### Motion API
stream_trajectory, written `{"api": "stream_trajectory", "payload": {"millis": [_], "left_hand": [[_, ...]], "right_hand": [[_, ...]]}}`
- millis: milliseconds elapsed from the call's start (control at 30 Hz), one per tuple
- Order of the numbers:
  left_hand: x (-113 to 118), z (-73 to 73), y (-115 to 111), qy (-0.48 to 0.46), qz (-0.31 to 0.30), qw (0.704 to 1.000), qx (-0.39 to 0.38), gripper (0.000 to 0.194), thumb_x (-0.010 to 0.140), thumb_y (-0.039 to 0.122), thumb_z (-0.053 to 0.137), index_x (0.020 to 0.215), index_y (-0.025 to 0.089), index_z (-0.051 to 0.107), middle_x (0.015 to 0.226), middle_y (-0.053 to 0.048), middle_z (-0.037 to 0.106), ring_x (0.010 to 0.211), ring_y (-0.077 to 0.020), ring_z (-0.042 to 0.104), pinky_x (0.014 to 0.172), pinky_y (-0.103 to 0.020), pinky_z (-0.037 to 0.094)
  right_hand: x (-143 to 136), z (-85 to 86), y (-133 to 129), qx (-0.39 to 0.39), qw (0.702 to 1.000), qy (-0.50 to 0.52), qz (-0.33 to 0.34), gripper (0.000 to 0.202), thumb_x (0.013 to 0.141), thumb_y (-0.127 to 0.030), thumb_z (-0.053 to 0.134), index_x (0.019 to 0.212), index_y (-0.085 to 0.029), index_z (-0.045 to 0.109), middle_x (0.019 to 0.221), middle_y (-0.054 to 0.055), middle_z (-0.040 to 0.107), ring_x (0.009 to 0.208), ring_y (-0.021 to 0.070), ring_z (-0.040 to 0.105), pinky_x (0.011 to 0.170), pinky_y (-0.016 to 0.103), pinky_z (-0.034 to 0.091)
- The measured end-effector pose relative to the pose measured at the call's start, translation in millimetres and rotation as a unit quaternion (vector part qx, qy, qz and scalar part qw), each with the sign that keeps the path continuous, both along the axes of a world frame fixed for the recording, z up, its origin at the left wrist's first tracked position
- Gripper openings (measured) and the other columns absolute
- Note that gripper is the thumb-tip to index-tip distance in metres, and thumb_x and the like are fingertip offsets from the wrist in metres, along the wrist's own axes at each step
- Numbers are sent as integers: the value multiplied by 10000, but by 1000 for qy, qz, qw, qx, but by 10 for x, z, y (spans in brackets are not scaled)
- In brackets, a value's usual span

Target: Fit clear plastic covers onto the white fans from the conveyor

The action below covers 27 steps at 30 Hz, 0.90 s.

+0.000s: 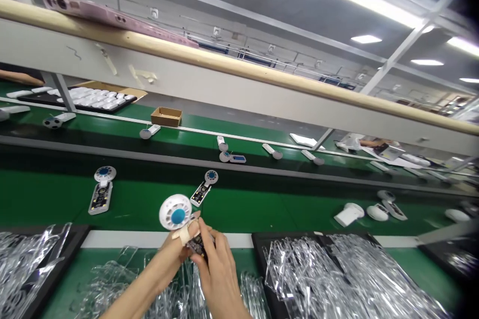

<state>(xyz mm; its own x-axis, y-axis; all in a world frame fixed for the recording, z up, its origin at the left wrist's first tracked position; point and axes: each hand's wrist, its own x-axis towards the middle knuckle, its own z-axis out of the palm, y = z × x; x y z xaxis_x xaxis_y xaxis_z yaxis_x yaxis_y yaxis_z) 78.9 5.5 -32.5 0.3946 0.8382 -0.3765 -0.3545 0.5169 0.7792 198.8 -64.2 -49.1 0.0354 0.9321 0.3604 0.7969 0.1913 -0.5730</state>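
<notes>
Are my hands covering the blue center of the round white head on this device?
No, the blue center shows fully on the round white head, beyond the left hand.

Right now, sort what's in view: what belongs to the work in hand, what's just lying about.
Likely belonging: held white device; two similar open devices; clear plastic pieces, perhaps.

Apparently lying about: pink object on the wooden rail; small cardboard box.

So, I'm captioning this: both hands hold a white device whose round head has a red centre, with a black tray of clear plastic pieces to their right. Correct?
Not quite: the head view shows a blue centre, not red. The rest stands: the left hand and right hand hold the white device, with the black tray of clear plastic pieces to their right.
</notes>
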Motion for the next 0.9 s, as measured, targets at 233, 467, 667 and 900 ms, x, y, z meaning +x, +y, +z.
{"api": "stream_trajectory", "payload": {"millis": [233, 467, 667, 900], "left_hand": [[-9, 92, -172, 161, 73, 978, 111, 580, 589, 557, 710, 1039, 209, 599, 1099, -89, 660, 1033, -293, 598, 857, -362, 493], [122, -59, -344, 205, 84, 966, 135, 554, 498, 593, 736, 902, 233, 615, 941, -83, 710, 1003, -330, 614, 898, -411, 486], [-93, -197, 125, 196, 57, 978, 35, 521, 609, 502, 701, 1017, 196, 592, 928, -85, 701, 914, -290, 645, 783, -395, 532], [-1115, -583, 1544, 512, 102, 848, 86, 441, 641, 459, 637, 914, 116, 587, 927, -167, 656, 909, -368, 622, 689, -448, 527]], "right_hand": [[-113, -37, 183, -89, 889, 383, -233, 467, 926, -469, 261, 920, -186, 633, 793, 38, 633, 745, 177, 605, 672, 289, 492], [-175, -98, 268, -62, 836, 429, -337, 544, 895, -538, 263, 563, -205, 538, 650, 22, 568, 680, 173, 547, 670, 278, 429], [108, -111, 92, -150, 905, 345, -200, 481, 909, -503, 257, 657, -201, 533, 594, 3, 577, 561, 155, 546, 518, 248, 370], [987, -733, -887, -224, 922, 7, -316, 163, 784, -330, 456, 664, -251, 533, 683, 37, 632, 565, 219, 627, 503, 296, 395]]}}
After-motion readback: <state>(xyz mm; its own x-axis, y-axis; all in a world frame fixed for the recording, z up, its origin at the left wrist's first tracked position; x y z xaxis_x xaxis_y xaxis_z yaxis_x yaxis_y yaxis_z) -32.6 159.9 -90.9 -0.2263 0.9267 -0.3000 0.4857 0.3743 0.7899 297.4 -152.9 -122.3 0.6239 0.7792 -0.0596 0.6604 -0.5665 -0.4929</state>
